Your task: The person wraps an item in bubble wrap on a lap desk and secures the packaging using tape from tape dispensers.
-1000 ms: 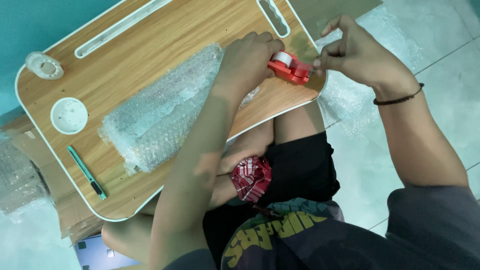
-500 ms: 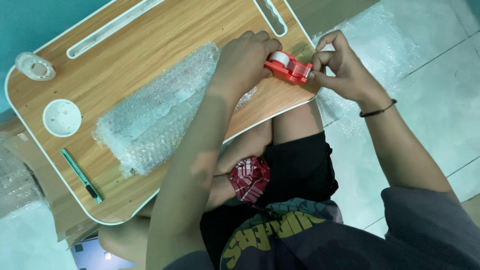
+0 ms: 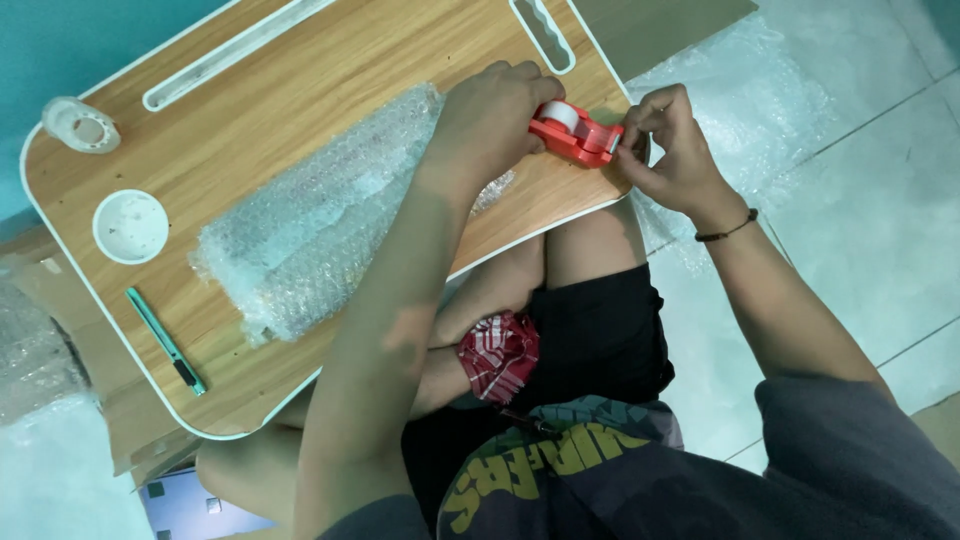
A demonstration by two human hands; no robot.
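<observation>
My left hand (image 3: 490, 120) grips a red tape dispenser (image 3: 572, 130) and holds it over the right edge of a wooden lap table (image 3: 250, 110). At the dispenser's cutter end, my right hand (image 3: 670, 150) pinches the tape end with its fingertips; a dark bracelet sits on that wrist. A long bundle wrapped in bubble wrap (image 3: 320, 225) lies across the table, and its right end is under my left forearm.
A clear tape roll (image 3: 82, 125) sits at the table's far left corner, beside a white round cup recess (image 3: 131, 226). A green utility knife (image 3: 165, 342) lies near the table's front edge. Loose bubble wrap (image 3: 760, 100) covers the tiled floor to the right. My knees are under the table.
My right hand has drawn in toward the dispenser's end, with its fingers pinched tighter. My left hand stays on the dispenser. The view has shifted slightly.
</observation>
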